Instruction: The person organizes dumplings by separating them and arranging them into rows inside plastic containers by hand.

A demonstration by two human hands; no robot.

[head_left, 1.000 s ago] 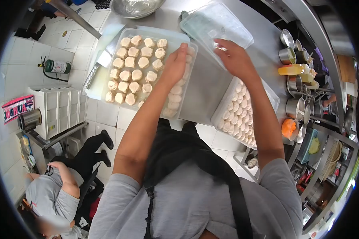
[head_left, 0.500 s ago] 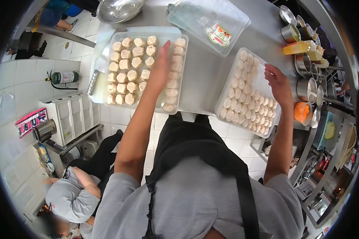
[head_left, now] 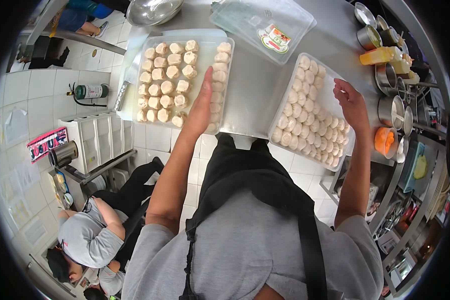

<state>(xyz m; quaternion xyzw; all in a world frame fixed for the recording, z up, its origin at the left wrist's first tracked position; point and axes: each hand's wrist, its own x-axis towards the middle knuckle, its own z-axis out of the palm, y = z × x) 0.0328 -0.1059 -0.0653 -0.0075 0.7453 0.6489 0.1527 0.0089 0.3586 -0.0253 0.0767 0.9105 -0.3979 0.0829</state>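
Observation:
My left hand [head_left: 200, 107] hovers over, or rests at, the right part of a clear plastic tray [head_left: 224, 122], fingers straight and together, seen edge-on. It holds nothing that I can see. Rows of pale, wrinkled dumplings [head_left: 167, 87] fill the tray's left side, and a column of smoother round ones runs along its right side, partly hidden by the hand. At the right edge of a second clear tray [head_left: 330, 77] is my right hand [head_left: 351, 102], fingers loosely curled and nothing visible in them. Round white dough pieces [head_left: 305, 112] lie packed in that tray, its upper right part bare.
A plastic lid [head_left: 245, 25] with a label and a metal bowl [head_left: 154, 11] sit at the table's far side. A knife [head_left: 121, 95] lies left of the tray. Metal pots [head_left: 391, 111] and yellow bottles [head_left: 377, 56] line the right. A co-worker [head_left: 92, 235] is at lower left.
My left hand has come slightly nearer to me along the left tray. My right hand's fingers look a little more curled. The view has shifted slightly.

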